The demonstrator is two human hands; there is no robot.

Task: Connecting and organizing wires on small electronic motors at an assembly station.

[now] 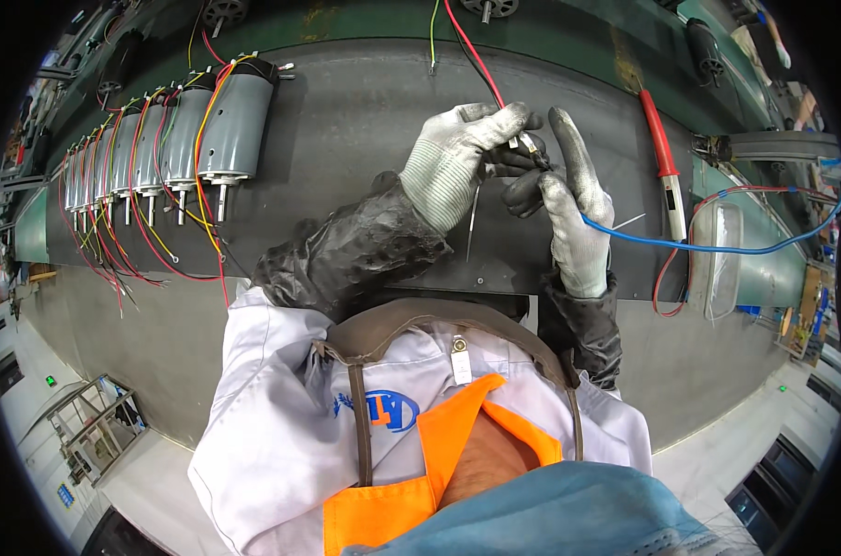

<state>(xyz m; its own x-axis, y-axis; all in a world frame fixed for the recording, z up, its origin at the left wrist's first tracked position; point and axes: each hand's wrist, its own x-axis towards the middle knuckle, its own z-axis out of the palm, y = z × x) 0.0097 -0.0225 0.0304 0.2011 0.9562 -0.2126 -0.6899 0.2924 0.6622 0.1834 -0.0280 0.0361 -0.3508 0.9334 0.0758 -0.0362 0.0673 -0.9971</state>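
Left hand point(457, 157): grey knit glove, pinching red wire point(476, 60) end above black mat point(346, 120).
Right hand point(573, 208): same glove, closed around blue wire point(717, 246), fingertips meeting left.
Motors point(161, 139): grey cylinders rowed on mat's left.
Soldering iron point(663, 162): red-handled, right of mat.

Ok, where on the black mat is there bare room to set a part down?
The black mat is bare between the row of grey motors and the left hand. The right side is crowded: the right hand, blue wire, red-handled soldering iron and clear plastic cover.
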